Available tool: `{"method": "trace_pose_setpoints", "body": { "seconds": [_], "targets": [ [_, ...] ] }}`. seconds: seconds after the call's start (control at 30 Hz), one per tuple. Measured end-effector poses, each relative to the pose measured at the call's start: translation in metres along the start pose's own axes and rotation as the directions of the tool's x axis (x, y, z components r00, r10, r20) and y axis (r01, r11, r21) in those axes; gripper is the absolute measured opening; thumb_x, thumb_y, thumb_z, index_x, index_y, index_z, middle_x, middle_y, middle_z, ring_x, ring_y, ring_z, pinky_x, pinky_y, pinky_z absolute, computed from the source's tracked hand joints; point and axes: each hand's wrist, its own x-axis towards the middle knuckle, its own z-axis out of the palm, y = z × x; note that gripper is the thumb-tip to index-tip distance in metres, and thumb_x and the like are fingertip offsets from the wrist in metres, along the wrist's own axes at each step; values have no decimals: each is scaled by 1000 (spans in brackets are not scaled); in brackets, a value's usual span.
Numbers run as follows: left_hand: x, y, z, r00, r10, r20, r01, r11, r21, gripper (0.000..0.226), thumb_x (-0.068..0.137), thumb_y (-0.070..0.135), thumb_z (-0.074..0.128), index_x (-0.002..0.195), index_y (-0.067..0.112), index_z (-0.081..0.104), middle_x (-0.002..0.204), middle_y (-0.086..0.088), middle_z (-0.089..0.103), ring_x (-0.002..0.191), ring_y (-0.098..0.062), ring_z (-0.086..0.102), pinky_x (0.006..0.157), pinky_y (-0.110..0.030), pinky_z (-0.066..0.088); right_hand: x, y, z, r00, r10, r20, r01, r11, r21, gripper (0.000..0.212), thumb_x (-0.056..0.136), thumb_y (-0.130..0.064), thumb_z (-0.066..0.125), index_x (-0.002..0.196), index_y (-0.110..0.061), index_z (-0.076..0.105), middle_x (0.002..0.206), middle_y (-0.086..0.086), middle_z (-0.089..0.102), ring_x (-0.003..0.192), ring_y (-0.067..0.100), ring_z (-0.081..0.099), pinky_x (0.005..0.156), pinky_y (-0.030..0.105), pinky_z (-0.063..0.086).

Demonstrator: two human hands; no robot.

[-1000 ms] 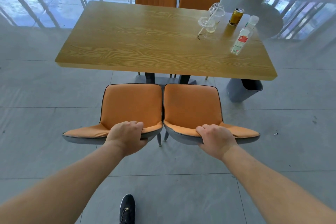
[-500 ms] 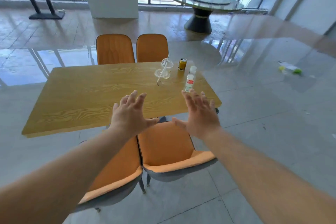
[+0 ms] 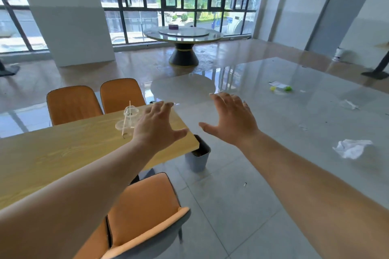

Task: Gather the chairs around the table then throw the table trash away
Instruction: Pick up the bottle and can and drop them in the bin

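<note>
A wooden table [image 3: 52, 153] fills the left of the view. Two orange chairs [image 3: 73, 103] stand at its far side and an orange chair [image 3: 147, 206] is tucked at the near side. A clear plastic cup with a straw [image 3: 128, 119] lies on the table. My left hand [image 3: 156, 127] hovers open above the table's right end, hiding the can and bottle. My right hand [image 3: 231, 120] is spread open in the air beyond the table's edge, holding nothing. A grey trash bin [image 3: 199, 156] stands on the floor by the table's right corner.
Crumpled white paper [image 3: 351, 148] lies on the tiled floor at the right, with more litter [image 3: 281, 87] farther off. A round table [image 3: 183, 34] stands by the windows. A white pillar [image 3: 67, 12] rises at back left, and a grey door [image 3: 341, 14] is at right.
Both hands let go of the near chairs' backs and rose, fingers spread. The view lifted and swung right, bringing the trash bin and floor litter into sight.
</note>
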Motion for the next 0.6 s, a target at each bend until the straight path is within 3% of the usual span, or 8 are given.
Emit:
{"method": "trace_pose_setpoints", "body": {
  "seconds": [0.3, 0.6],
  "targets": [
    [101, 131, 61, 999, -35, 20, 35, 999, 2, 98, 76, 81, 63, 152, 27, 34, 158, -3, 39, 141, -32, 37, 107, -51, 43, 47, 165, 2, 999, -11, 33, 11, 1000, -15, 97, 84, -82, 50, 158, -24, 27, 160, 8, 36, 142, 36, 34, 112, 59, 36],
    [253, 166, 163, 996, -81, 45, 82, 996, -21, 97, 74, 81, 62, 151, 28, 34, 156, -1, 39, 139, -28, 38, 106, -47, 42, 166, 280, 72, 996, -31, 86, 33, 999, -19, 96, 84, -81, 52, 157, -24, 27, 160, 7, 35, 142, 35, 35, 112, 58, 36]
  ]
}}
